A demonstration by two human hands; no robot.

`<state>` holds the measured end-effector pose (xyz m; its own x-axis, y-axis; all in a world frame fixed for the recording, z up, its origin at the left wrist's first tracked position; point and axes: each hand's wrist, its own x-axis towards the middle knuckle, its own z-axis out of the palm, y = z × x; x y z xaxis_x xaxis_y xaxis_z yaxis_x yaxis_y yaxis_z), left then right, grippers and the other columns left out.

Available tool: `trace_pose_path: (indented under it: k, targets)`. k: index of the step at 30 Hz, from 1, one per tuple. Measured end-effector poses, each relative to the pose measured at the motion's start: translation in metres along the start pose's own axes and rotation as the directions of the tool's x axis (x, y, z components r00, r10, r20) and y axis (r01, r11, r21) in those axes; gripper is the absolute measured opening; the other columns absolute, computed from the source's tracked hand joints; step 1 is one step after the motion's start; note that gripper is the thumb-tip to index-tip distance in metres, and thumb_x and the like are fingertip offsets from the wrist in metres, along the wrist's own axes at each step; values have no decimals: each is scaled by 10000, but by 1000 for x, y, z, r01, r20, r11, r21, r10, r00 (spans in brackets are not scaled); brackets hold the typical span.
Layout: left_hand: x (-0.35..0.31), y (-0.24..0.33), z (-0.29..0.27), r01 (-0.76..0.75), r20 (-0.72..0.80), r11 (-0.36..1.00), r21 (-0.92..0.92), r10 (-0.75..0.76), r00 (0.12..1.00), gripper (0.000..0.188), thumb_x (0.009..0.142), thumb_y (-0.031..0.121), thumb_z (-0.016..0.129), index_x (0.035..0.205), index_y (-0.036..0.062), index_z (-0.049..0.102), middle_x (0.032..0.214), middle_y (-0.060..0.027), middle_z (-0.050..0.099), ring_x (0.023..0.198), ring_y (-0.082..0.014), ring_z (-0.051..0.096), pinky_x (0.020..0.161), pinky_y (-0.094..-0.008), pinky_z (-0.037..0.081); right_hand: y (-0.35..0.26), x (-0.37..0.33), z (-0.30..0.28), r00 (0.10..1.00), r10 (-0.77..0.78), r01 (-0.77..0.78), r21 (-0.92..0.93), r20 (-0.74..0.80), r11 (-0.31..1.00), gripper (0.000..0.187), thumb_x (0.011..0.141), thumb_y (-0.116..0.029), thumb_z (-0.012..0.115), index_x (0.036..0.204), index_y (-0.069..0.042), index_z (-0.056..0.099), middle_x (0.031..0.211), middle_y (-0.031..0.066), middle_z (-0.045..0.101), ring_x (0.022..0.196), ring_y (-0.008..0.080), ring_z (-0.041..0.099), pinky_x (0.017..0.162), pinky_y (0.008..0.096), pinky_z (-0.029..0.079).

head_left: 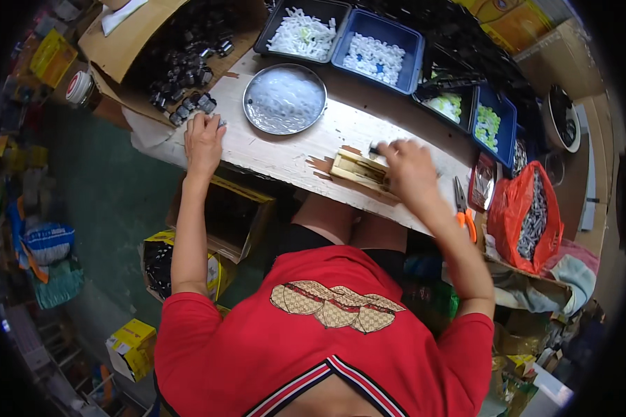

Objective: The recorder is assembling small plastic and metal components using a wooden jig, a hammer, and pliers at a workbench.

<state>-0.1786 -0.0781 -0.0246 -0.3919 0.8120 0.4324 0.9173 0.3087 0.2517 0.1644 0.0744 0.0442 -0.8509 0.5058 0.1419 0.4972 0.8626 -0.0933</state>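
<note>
My left hand rests at the table's left edge, fingers bent and drawn together beside a heap of dark, shiny small parts. A small greyish bit shows at its fingertips; its kind is not clear. Over the right end of a narrow wooden holder with a slot along it is my right hand, slightly blurred. Its fingers curl down, and a small black piece shows at the fingertips. What lies inside that grip is hidden. A round metal dish with translucent whitish contents stands between the hands.
Along the back are a black tray of white strips, a blue tray of white pieces and a blue bin of green ones. Orange-handled pliers and a red bag of grey parts lie right. A cardboard box stands left.
</note>
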Motion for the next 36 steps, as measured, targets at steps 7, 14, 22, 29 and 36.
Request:
trace_pose_path:
  k: [7, 14, 22, 29, 36]
  targets:
    - [3, 43, -16, 191, 63, 720, -667, -200, 978, 198, 721, 26, 682, 912, -14, 642, 796, -28, 539, 619, -77, 453, 565, -198, 387, -51, -28, 45, 990, 111, -115, -41, -90, 993, 482, 843, -256, 513, 1265, -46, 416, 1365, 56, 369, 1231, 188, 364, 1028, 439, 188]
    - [22, 137, -16, 29, 303, 617, -787, 344, 889, 209, 698, 16, 687, 898, -5, 631, 823, -31, 550, 688, -80, 513, 571, -213, 405, -50, -16, 48, 996, 72, -66, 112, -54, 991, 460, 853, -226, 492, 1266, -45, 400, 1355, 95, 365, 1230, 223, 359, 1029, 475, 198]
    - [26, 184, 11, -294, 351, 705, -646, 616, 706, 200, 643, 41, 665, 805, -11, 560, 822, -141, 504, 758, -329, 549, 669, -409, 449, -17, -36, 27, 948, 190, -117, 273, -257, 955, 290, 812, -123, 551, 1093, -56, 528, 1134, 74, 532, 1027, 238, 480, 931, 415, 284]
    - [27, 180, 8, 376, 626, 600, -706, 281, 727, 201, 713, 34, 704, 897, 25, 625, 827, 6, 456, 699, -42, 507, 565, -208, 422, -9, -44, 22, 924, 231, -137, 302, -303, 943, 226, 811, -114, 552, 1028, -51, 566, 1085, 72, 550, 1003, 240, 482, 908, 409, 289]
    - [6, 163, 42, 499, 550, 241, -833, 256, 795, 75, 738, -32, 663, 793, -4, 621, 834, 4, 471, 609, -49, 507, 502, -173, 404, 7, -47, 19, 880, 306, -167, 366, -363, 915, 175, 825, -108, 545, 980, -36, 581, 998, 70, 573, 933, 235, 494, 867, 365, 316]
